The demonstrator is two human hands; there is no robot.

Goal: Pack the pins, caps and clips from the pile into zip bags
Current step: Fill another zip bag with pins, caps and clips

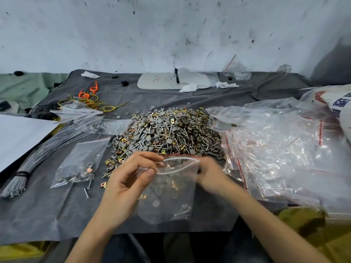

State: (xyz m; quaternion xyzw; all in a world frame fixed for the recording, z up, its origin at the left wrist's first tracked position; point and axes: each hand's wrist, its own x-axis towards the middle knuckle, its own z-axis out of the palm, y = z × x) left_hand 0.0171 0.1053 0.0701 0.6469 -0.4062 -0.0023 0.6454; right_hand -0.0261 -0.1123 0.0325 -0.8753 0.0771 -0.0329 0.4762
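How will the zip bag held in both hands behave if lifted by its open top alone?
The zip bag is thin clear film, so it will probably sag and swing. Its caps and pins sit low inside, so it likely hangs bottom-heavy. Its mouth is open; tilting could spill parts.

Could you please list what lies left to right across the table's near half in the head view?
Grey wire bundle, packed zip bag, left hand, held zip bag, right hand, empty bags heap.
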